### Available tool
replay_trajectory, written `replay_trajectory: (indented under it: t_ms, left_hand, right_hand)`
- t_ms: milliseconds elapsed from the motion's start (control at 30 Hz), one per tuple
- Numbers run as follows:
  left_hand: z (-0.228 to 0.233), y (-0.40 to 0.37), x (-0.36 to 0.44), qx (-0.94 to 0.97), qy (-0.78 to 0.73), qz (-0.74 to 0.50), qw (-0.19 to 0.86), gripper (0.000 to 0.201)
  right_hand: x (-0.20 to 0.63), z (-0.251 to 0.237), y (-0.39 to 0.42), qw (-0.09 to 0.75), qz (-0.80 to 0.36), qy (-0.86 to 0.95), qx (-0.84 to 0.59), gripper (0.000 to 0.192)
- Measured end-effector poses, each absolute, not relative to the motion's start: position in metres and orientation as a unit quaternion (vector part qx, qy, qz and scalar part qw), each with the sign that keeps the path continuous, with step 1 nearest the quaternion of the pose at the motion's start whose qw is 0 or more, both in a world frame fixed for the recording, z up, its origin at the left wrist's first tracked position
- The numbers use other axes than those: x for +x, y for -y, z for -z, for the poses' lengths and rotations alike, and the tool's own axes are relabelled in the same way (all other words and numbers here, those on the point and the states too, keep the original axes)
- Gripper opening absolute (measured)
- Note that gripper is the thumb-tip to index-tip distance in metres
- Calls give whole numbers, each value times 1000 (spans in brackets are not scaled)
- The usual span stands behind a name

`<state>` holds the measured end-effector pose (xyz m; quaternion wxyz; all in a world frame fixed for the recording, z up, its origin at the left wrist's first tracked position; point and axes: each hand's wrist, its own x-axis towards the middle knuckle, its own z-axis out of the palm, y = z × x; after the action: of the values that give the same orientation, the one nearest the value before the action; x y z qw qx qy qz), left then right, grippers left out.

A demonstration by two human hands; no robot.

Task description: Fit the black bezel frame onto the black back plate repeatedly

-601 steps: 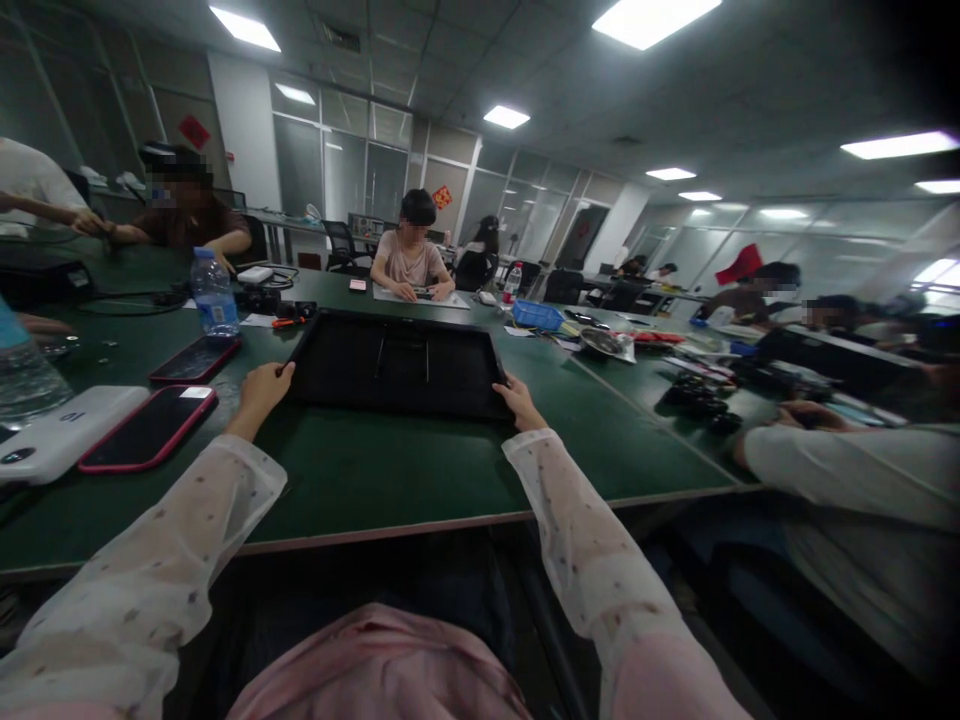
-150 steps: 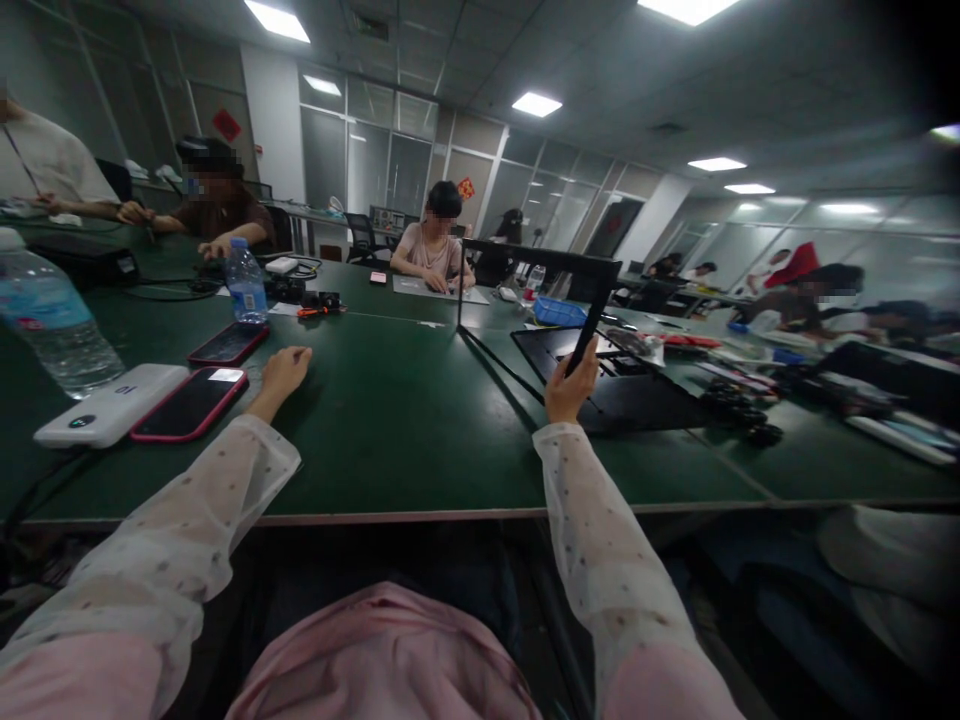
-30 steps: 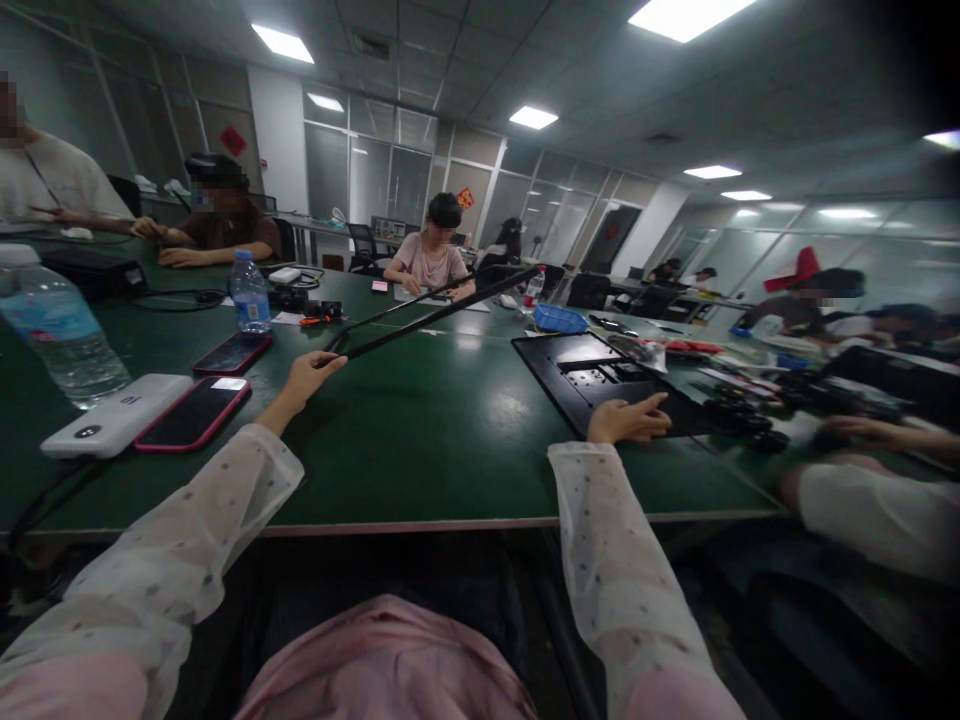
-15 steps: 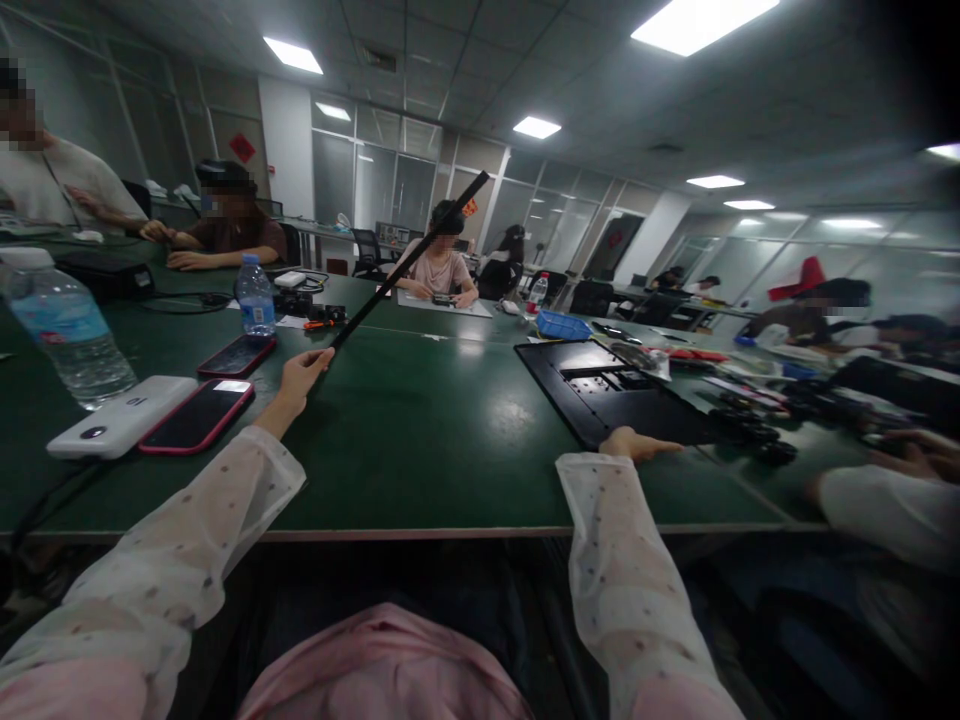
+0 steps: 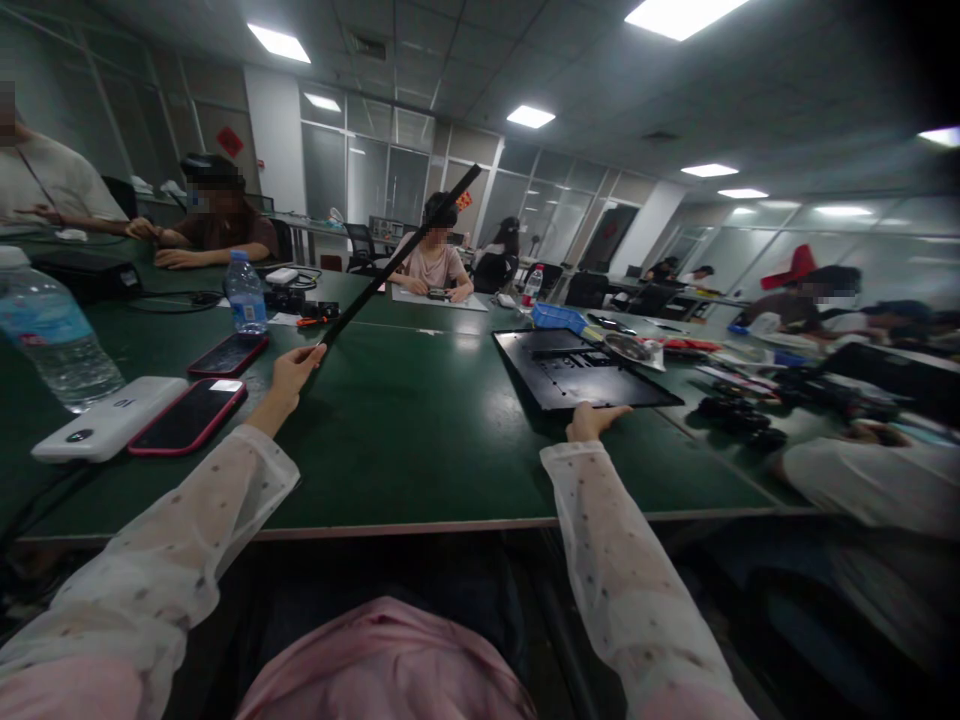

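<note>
My left hand [image 5: 294, 375] pinches the lower end of a long, thin black strip [image 5: 397, 254]. The strip slants up and to the right, well above the table; I cannot tell whether it is a bar or a flat panel seen edge-on. On the right, my right hand [image 5: 592, 422] grips the near edge of a flat black panel [image 5: 600, 385], its thumb side and fingers partly hidden. Slots, small holes and raised details mark the panel's upper face. The panel is tilted over the green table [image 5: 420, 430].
To the left are two phones [image 5: 189, 415] in red cases, a white power bank [image 5: 112, 418] and water bottles [image 5: 246, 292]. A blue basket [image 5: 559, 318] stands behind the panel. Black parts [image 5: 739, 418] lie to the right, near a co-worker's sleeve [image 5: 870, 490].
The black panel has moved left and slightly away from me with my right hand, and its tilt has changed. My left hand still holds the strip, nearly unchanged.
</note>
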<state>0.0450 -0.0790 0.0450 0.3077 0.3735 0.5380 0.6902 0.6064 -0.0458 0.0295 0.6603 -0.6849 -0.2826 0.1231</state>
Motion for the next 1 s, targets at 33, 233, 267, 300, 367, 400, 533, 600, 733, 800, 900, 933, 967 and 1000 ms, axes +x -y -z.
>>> replay_trajectory:
  t_ms: [33, 233, 267, 300, 367, 400, 533, 600, 733, 800, 900, 933, 967, 1000]
  left_hand:
    - [-46, 80, 46, 376, -538, -690, 306, 50]
    - [-45, 81, 48, 402, -545, -673, 297, 47]
    - [-45, 80, 47, 412, -545, -669, 291, 47]
    - [-44, 79, 47, 423, -545, -665, 285, 48]
    - [-42, 77, 46, 444, -546, -657, 271, 51]
    - [-42, 76, 46, 451, -548, -653, 265, 52]
    - [-41, 72, 45, 490, -547, -629, 256, 62]
    - [-41, 72, 44, 517, -551, -610, 241, 66]
    - [-43, 75, 43, 582, -567, -551, 188, 63]
    - [-43, 77, 44, 618, -569, -518, 163, 59]
    - [-40, 79, 45, 665, -564, -474, 123, 53]
    - [-39, 78, 46, 677, -563, -460, 112, 51]
    - [-37, 78, 47, 688, -563, -448, 102, 49]
    - [-36, 77, 47, 695, -564, -437, 95, 47]
  right_hand:
    - [604, -30, 44, 658, -130, 262, -694, 109]
    - [586, -34, 36, 644, -215, 413, -607, 100]
    - [583, -35, 35, 643, -244, 423, -590, 96]
    - [580, -36, 34, 641, -274, 425, -578, 93]
    - [577, -37, 32, 632, -335, 423, -556, 87]
    - [576, -37, 31, 624, -364, 423, -547, 84]
    - [576, -33, 26, 580, -439, 440, -527, 66]
    - [578, -32, 22, 581, -413, 457, -532, 52]
    - [585, -40, 20, 641, -355, 461, -501, 40]
    - [588, -49, 25, 650, -405, 459, -450, 54]
    - [589, -57, 31, 624, -466, 478, -407, 58]
    - [589, -57, 32, 615, -463, 489, -409, 54]
    - [588, -55, 31, 607, -450, 503, -419, 51]
    - [588, -52, 29, 600, -428, 519, -433, 50]
